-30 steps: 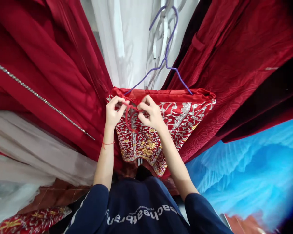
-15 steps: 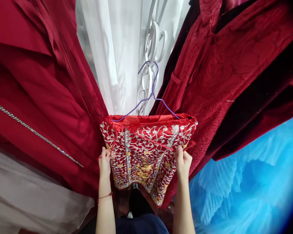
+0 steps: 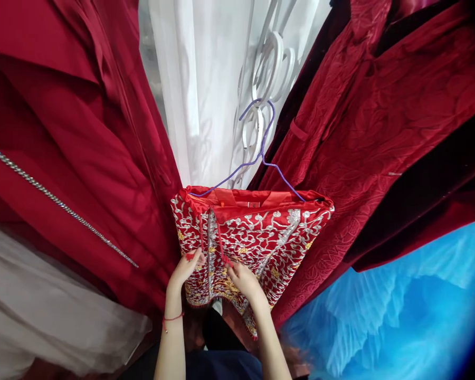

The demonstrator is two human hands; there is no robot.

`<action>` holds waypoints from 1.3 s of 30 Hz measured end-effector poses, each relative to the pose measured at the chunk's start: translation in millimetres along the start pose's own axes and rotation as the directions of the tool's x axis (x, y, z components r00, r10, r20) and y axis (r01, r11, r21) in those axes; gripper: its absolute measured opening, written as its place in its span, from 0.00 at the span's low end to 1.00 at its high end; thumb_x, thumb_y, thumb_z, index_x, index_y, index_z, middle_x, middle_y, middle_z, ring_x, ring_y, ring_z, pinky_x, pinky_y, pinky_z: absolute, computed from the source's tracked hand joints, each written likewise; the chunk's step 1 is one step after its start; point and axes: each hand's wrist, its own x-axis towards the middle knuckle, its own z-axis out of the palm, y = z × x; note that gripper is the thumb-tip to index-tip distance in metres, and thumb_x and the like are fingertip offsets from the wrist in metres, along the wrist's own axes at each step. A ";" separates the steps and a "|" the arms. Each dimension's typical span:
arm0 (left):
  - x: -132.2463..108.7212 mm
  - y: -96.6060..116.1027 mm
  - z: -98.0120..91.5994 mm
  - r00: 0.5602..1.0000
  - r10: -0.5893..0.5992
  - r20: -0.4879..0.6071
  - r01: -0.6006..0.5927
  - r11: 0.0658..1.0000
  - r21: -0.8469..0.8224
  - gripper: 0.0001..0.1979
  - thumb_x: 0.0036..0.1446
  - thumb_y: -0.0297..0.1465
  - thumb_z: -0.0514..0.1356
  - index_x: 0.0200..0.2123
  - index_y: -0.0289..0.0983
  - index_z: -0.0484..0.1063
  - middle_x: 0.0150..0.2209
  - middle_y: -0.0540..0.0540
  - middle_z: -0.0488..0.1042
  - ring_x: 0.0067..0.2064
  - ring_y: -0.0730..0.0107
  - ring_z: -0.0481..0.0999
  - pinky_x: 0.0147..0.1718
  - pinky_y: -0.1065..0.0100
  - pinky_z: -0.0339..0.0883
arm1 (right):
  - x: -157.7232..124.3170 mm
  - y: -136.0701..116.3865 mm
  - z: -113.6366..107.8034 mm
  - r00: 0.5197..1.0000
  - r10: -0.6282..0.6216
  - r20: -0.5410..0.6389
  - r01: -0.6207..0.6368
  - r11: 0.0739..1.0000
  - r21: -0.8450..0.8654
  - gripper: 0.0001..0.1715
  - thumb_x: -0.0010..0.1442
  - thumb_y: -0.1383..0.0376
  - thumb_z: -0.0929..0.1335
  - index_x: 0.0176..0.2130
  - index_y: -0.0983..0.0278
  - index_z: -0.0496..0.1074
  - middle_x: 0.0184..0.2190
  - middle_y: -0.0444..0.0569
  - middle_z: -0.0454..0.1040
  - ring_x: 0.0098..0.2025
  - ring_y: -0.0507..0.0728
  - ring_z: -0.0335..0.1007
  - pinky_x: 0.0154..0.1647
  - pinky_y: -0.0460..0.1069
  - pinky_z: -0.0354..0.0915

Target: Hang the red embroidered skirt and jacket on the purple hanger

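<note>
A red embroidered skirt [image 3: 261,237] with silver and gold thread hangs folded over a purple wire hanger [image 3: 261,158] in front of me. Two thin red cords [image 3: 217,232] run down from its waistband. My left hand [image 3: 186,269] pinches the end of the left cord. My right hand [image 3: 243,279] pinches the end of the right cord, close beside the left hand, low on the skirt's front. A red string bracelet sits on my left wrist.
Dark red garments hang close on both sides: a satin one with a rhinestone strip [image 3: 59,203] at left, a patterned velvet one [image 3: 380,132] at right. White curtain [image 3: 206,89] and white hangers [image 3: 269,63] behind. Blue ruffled fabric [image 3: 399,306] lower right, pale cloth [image 3: 43,306] lower left.
A second ago both hands worked the cords at the waistband. Half a second ago they held the skirt's two sides. Now they have come together low at the front, each pinching a cord end.
</note>
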 end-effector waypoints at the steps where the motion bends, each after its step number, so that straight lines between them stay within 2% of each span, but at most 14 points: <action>1: -2.4 -2.9 -7.9 0.999 -0.010 -0.036 0.011 0.999 0.035 0.25 0.58 0.54 0.54 0.26 0.39 0.72 0.29 0.45 0.77 0.35 0.59 0.78 0.41 0.60 0.73 | -1.2 -3.4 -1.1 1.000 0.013 0.020 -0.013 1.000 -0.028 0.11 0.65 0.60 0.66 0.39 0.62 0.77 0.32 0.50 0.79 0.34 0.56 0.75 0.33 0.47 0.59; 4: -17.2 1.5 -30.9 0.965 0.056 -0.258 0.004 0.974 0.229 0.19 0.52 0.51 0.63 0.32 0.41 0.75 0.36 0.45 0.78 0.43 0.55 0.78 0.48 0.57 0.71 | -8.9 -14.3 -15.9 0.998 0.020 0.055 -0.015 0.996 -0.086 0.10 0.57 0.65 0.72 0.41 0.62 0.78 0.36 0.52 0.80 0.37 0.59 0.76 0.35 0.48 0.61; 5: -23.5 8.8 -36.5 0.930 0.132 -0.344 -0.025 0.954 0.300 0.18 0.51 0.50 0.65 0.34 0.42 0.76 0.38 0.45 0.78 0.46 0.54 0.77 0.50 0.57 0.70 | -12.1 -20.6 -23.8 0.998 -0.031 0.054 0.035 0.997 -0.072 0.09 0.58 0.65 0.71 0.41 0.61 0.78 0.36 0.51 0.81 0.38 0.58 0.76 0.36 0.48 0.62; 7: -34.4 33.5 -42.8 0.816 0.335 -0.471 -0.139 0.905 0.402 0.15 0.55 0.46 0.65 0.39 0.43 0.76 0.44 0.43 0.77 0.49 0.54 0.77 0.53 0.56 0.68 | -17.5 -40.4 -40.5 0.973 -0.230 0.004 0.230 0.973 0.027 0.09 0.64 0.62 0.67 0.42 0.58 0.78 0.34 0.46 0.80 0.35 0.55 0.76 0.37 0.47 0.64; 10: -39.7 88.4 -41.7 0.608 0.622 -0.492 -0.355 0.769 0.532 0.10 0.63 0.39 0.60 0.45 0.43 0.74 0.49 0.41 0.76 0.53 0.57 0.75 0.57 0.56 0.65 | -18.7 -84.6 -58.5 0.837 -0.500 -0.223 0.540 0.820 0.188 0.18 0.71 0.61 0.59 0.49 0.58 0.76 0.35 0.45 0.80 0.30 0.53 0.74 0.35 0.47 0.65; 12: -34.3 127.2 -36.4 0.529 0.772 -0.351 -0.481 0.614 0.626 0.13 0.65 0.35 0.58 0.51 0.43 0.72 0.55 0.40 0.74 0.58 0.57 0.72 0.60 0.56 0.62 | -13.1 -114.1 -62.7 0.772 -0.512 -0.377 0.599 0.784 0.161 0.21 0.71 0.64 0.58 0.58 0.59 0.69 0.42 0.49 0.81 0.33 0.54 0.76 0.37 0.48 0.67; 14: -23.8 159.0 -29.8 0.539 0.829 -0.148 -0.506 0.460 0.730 0.18 0.67 0.33 0.55 0.58 0.44 0.68 0.61 0.41 0.70 0.64 0.55 0.66 0.63 0.53 0.55 | -3.9 -135.3 -63.2 0.745 -0.416 -0.523 0.544 0.831 0.115 0.21 0.71 0.66 0.57 0.59 0.64 0.66 0.44 0.54 0.80 0.34 0.56 0.77 0.36 0.49 0.67; 16: -11.5 179.5 -23.6 0.559 0.829 -0.034 -0.496 0.366 0.787 0.18 0.68 0.31 0.52 0.60 0.45 0.67 0.62 0.42 0.70 0.64 0.55 0.65 0.63 0.50 0.51 | 6.6 -145.1 -63.2 0.717 -0.291 -0.634 0.446 0.890 0.096 0.18 0.70 0.66 0.57 0.54 0.68 0.67 0.41 0.58 0.79 0.31 0.58 0.76 0.31 0.49 0.66; 20: 7.2 190.3 -18.6 0.539 0.839 -0.077 -0.430 0.352 0.831 0.10 0.67 0.36 0.57 0.46 0.42 0.75 0.52 0.42 0.76 0.55 0.54 0.70 0.59 0.49 0.51 | 20.3 -139.5 -64.6 0.648 -0.214 -0.731 0.383 0.921 0.070 0.16 0.69 0.68 0.56 0.48 0.68 0.69 0.36 0.57 0.79 0.29 0.57 0.74 0.29 0.49 0.64; 22: 11.1 188.2 -19.7 0.522 0.845 -0.114 -0.407 0.364 0.838 0.08 0.66 0.37 0.57 0.39 0.41 0.75 0.48 0.43 0.76 0.53 0.54 0.71 0.58 0.49 0.51 | 21.5 -133.1 -63.3 0.609 -0.252 -0.752 0.437 0.898 0.052 0.16 0.69 0.67 0.58 0.48 0.65 0.71 0.37 0.54 0.80 0.31 0.56 0.75 0.33 0.48 0.66; 25: 12.4 184.1 -22.4 0.527 0.843 -0.110 -0.404 0.362 0.840 0.06 0.65 0.33 0.58 0.38 0.42 0.75 0.49 0.43 0.75 0.55 0.52 0.70 0.57 0.48 0.52 | 21.5 -128.2 -56.9 0.552 -0.322 -0.769 0.531 0.847 0.027 0.16 0.70 0.65 0.59 0.49 0.62 0.73 0.42 0.52 0.81 0.37 0.55 0.78 0.39 0.47 0.68; 30: 11.1 177.6 -20.6 0.548 0.826 -0.132 -0.375 0.384 0.843 0.11 0.61 0.28 0.59 0.46 0.42 0.74 0.50 0.42 0.74 0.54 0.52 0.70 0.54 0.51 0.58 | 32.5 -132.4 -47.0 0.577 -0.260 -0.774 0.427 0.904 0.014 0.19 0.71 0.61 0.59 0.51 0.65 0.73 0.37 0.54 0.82 0.31 0.55 0.78 0.30 0.46 0.65; 35: 10.3 171.5 -14.1 0.609 0.784 -0.121 -0.327 0.387 0.862 0.19 0.61 0.24 0.56 0.54 0.41 0.72 0.53 0.40 0.76 0.55 0.46 0.68 0.50 0.50 0.58 | 48.4 -136.7 -47.9 0.582 -0.205 -0.787 0.464 0.878 0.114 0.17 0.71 0.58 0.60 0.47 0.65 0.73 0.31 0.51 0.81 0.27 0.54 0.75 0.30 0.46 0.64; 39: 4.1 174.4 -15.9 0.594 0.798 -0.103 -0.371 0.386 0.845 0.11 0.65 0.28 0.56 0.47 0.43 0.75 0.46 0.42 0.80 0.51 0.47 0.69 0.49 0.49 0.56 | 51.4 -141.0 -46.3 0.618 -0.143 -0.773 0.480 0.847 0.227 0.15 0.70 0.57 0.62 0.37 0.64 0.71 0.26 0.48 0.78 0.24 0.53 0.71 0.27 0.46 0.62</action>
